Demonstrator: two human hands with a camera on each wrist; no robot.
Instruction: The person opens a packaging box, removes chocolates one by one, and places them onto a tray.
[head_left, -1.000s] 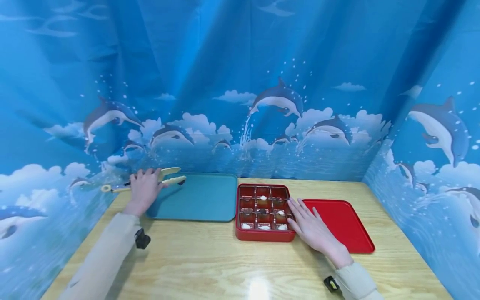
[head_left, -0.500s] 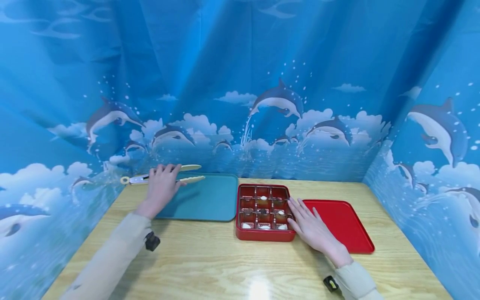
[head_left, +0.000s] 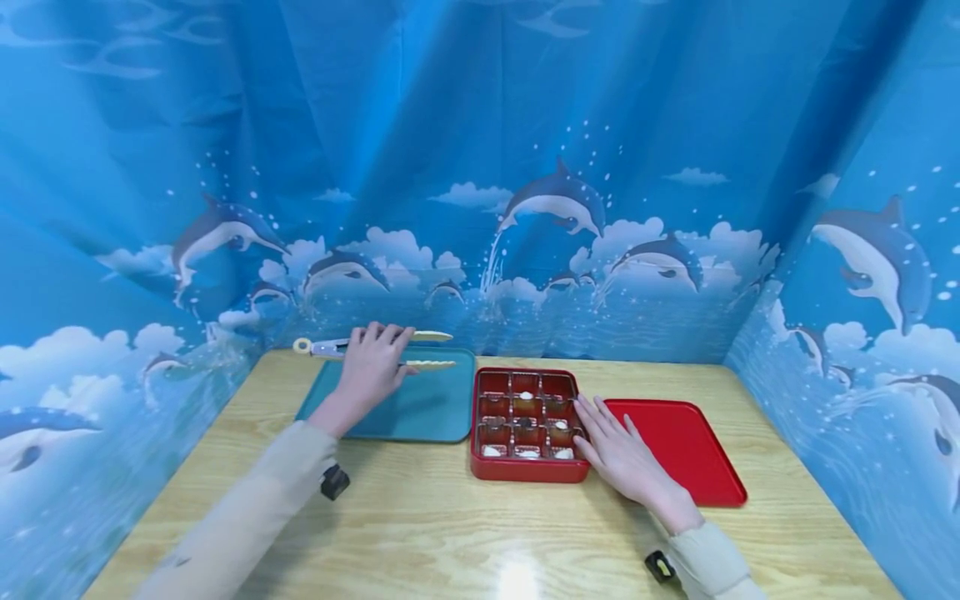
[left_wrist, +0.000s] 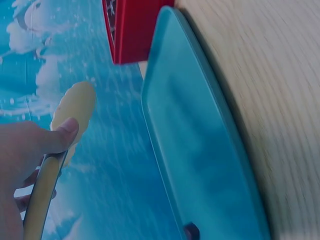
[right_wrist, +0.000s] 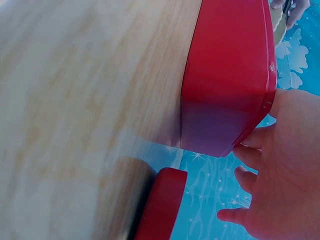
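Note:
My left hand (head_left: 371, 362) grips a pair of metal tongs (head_left: 432, 336) with cream scalloped tips. The tips are spread apart with nothing between them, over the back of a teal tray (head_left: 431, 412). In the left wrist view a small dark piece (left_wrist: 191, 231) lies at the tray's edge. In the middle stands a red box (head_left: 528, 472) with a clear divided insert; several compartments hold white or dark pieces. My right hand (head_left: 622, 454) rests straight fingers on the box's right rim, its thumb near the front right corner.
A flat red lid or tray (head_left: 682, 442) lies right of the box, partly under my right forearm. The teal tray sits directly left of the box. Behind the wooden table (head_left: 405, 517) hangs a blue dolphin-print curtain (head_left: 450, 167).
My left hand has carried the tongs rightward across the teal tray toward the red box, covering the dark piece seen earlier in the head view. My right hand has stayed in place.

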